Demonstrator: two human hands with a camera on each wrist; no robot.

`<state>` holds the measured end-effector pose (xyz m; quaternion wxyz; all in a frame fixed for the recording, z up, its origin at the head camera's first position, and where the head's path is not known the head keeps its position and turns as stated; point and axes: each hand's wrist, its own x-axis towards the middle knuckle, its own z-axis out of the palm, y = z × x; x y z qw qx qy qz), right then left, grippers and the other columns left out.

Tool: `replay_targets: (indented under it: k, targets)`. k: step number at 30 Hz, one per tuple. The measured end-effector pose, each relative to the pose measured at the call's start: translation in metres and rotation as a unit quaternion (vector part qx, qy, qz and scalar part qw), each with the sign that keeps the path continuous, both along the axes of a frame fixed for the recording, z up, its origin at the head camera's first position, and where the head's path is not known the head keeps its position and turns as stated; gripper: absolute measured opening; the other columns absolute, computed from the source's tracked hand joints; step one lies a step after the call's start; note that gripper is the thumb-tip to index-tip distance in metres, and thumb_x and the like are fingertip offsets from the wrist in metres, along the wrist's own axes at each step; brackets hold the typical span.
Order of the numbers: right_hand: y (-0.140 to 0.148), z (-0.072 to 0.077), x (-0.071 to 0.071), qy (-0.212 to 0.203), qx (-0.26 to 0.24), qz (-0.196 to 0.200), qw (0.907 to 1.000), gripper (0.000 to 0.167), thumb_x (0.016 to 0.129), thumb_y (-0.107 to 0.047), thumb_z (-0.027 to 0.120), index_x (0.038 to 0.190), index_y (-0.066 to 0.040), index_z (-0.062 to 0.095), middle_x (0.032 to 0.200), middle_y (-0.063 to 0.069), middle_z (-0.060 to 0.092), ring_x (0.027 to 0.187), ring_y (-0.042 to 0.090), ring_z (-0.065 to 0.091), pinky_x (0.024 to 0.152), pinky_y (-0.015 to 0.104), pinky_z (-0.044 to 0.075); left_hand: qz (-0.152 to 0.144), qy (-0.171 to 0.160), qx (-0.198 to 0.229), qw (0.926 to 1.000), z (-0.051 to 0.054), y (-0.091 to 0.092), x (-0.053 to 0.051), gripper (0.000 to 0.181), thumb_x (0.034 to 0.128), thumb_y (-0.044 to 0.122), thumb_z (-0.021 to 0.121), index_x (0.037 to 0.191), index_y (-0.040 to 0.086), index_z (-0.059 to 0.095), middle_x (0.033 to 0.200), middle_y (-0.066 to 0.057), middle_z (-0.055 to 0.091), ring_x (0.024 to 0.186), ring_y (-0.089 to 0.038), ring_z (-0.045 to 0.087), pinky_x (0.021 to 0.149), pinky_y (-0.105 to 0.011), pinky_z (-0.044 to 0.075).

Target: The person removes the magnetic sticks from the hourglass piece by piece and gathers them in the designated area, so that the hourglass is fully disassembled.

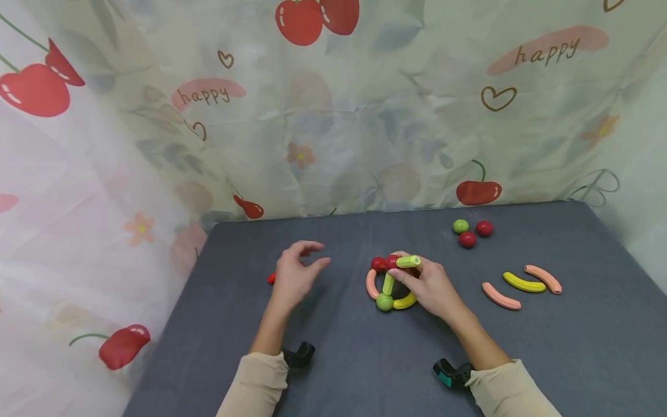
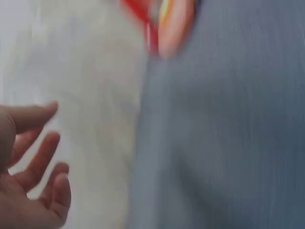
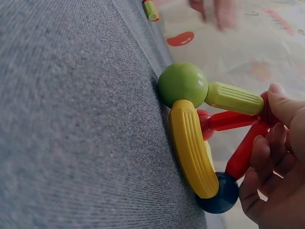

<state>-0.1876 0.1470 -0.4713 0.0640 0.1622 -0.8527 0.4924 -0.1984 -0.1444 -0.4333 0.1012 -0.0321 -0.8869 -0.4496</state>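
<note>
My right hand (image 1: 429, 286) pinches the top of a small toy frame of balls and rods, at its red ball (image 1: 392, 262). Below that, a light green rod (image 3: 233, 98) runs to a green ball (image 3: 182, 85) on the table. A yellow curved rod (image 3: 191, 148) links the green ball to a dark blue ball (image 3: 219, 193). Red rods (image 3: 233, 120) also meet near my right fingertips, which partly hide the joint. My left hand (image 1: 296, 275) is raised to the left of the frame, fingers apart and holding nothing. A red piece (image 1: 271, 278) shows partly behind it.
On the grey table (image 1: 344, 370), a green ball (image 1: 461, 226) and two red balls (image 1: 484, 228) lie at the back right. Nearer lie pink curved rods (image 1: 501, 296) and a yellow one (image 1: 523, 282). A patterned cloth (image 1: 354, 174) hangs behind.
</note>
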Motion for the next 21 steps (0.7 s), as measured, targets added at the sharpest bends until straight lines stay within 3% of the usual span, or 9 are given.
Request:
replay_targets:
  k: [4,8,11,14,18,21]
  targets:
    - [0.001,-0.001,0.001,0.006,-0.001,0.005,1.0000,0.041,0.096,-0.031,0.071,0.134,-0.014,0.067,0.115,0.006,0.075,0.082,0.011,0.062,0.070,0.022,0.051,-0.114,0.046,-0.018,0.9922,0.015,0.065,0.012,0.030,0.0914,0.035,0.077,0.119,0.023,0.073,0.116,0.004,0.070,0.107,-0.022,0.056,0.083,-0.031,0.048]
    - [0.000,-0.004,0.000,0.020,0.009,0.000,0.9998,0.031,0.097,-0.020,0.071,0.125,-0.009,0.071,0.107,0.008,0.076,0.080,0.009,0.062,0.071,0.022,0.052,-0.187,0.093,-0.048,0.9768,0.021,0.109,0.018,0.032,0.0944,0.037,0.073,0.123,0.023,0.073,0.119,0.006,0.069,0.102,-0.019,0.052,0.077,-0.025,0.045]
    - [-0.001,-0.007,-0.001,0.021,0.013,0.000,0.9997,0.021,0.097,-0.014,0.070,0.115,-0.005,0.073,0.102,0.009,0.075,0.077,0.006,0.061,0.069,0.022,0.051,-0.196,0.114,-0.078,0.9709,0.021,0.124,0.018,0.030,0.0945,0.035,0.073,0.122,0.024,0.073,0.120,0.008,0.069,0.094,-0.014,0.048,0.074,-0.023,0.041]
    - [-0.001,-0.008,-0.001,0.016,0.009,0.003,0.9998,0.015,0.098,-0.012,0.068,0.108,-0.004,0.074,0.093,0.008,0.072,0.071,0.004,0.057,0.066,0.022,0.049,-0.198,0.105,-0.089,0.9704,0.020,0.128,0.017,0.025,0.0966,0.033,0.071,0.120,0.025,0.074,0.116,0.009,0.071,0.086,-0.010,0.045,0.071,-0.021,0.038]
    - [0.001,-0.006,0.000,0.013,0.008,0.007,0.9999,0.022,0.099,-0.019,0.068,0.117,-0.008,0.072,0.078,0.003,0.062,0.062,0.005,0.050,0.058,0.023,0.044,-0.198,0.051,0.036,0.9782,0.022,0.124,0.010,0.023,0.1007,0.035,0.064,0.119,0.025,0.073,0.103,0.004,0.072,0.078,-0.018,0.055,0.063,-0.022,0.044]
    - [0.003,-0.003,-0.001,0.006,0.009,0.006,0.9999,0.034,0.098,-0.029,0.069,0.128,-0.014,0.069,0.073,0.000,0.056,0.059,0.009,0.047,0.054,0.024,0.041,-0.160,0.046,0.124,0.9782,0.026,0.109,0.001,0.024,0.1005,0.035,0.065,0.120,0.023,0.071,0.099,-0.001,0.073,0.081,-0.026,0.065,0.061,-0.025,0.048]
